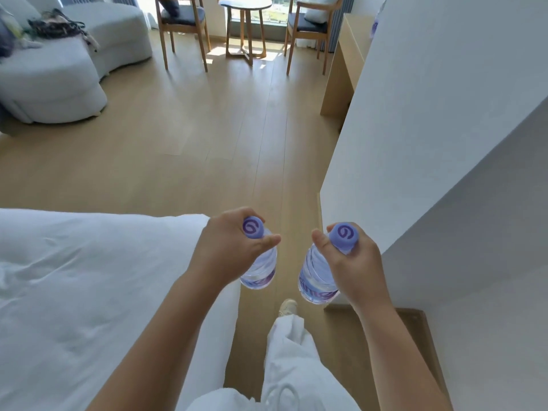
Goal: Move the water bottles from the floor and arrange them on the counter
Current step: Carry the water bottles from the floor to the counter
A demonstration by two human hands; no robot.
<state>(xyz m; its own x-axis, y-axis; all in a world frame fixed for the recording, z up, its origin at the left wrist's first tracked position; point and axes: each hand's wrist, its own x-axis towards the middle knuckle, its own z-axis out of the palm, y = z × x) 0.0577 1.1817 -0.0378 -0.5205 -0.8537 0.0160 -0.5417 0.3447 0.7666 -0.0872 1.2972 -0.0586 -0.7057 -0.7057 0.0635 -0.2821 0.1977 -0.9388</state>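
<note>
Hands (L (229, 247), R (354, 262)) each grip a bottle (261, 268) by its neck.

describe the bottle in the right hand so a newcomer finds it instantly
Start at the white wall on the right; just left of its corner, the right hand grips a clear water bottle by its purple cap. It hangs nearer that wall than the left hand's matching bottle.

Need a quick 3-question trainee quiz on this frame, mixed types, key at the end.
1. True or false: the left hand hangs empty.
2. Each hand grips its clear plastic water bottle near: A) the base B) the purple cap C) the label
3. Fill in: the white-covered bed lies on the person's ___ side.

Key:
1. False; it holds the left clear plastic bottle.
2. B; the right hand holds the right bottle likewise.
3. Left.
</note>
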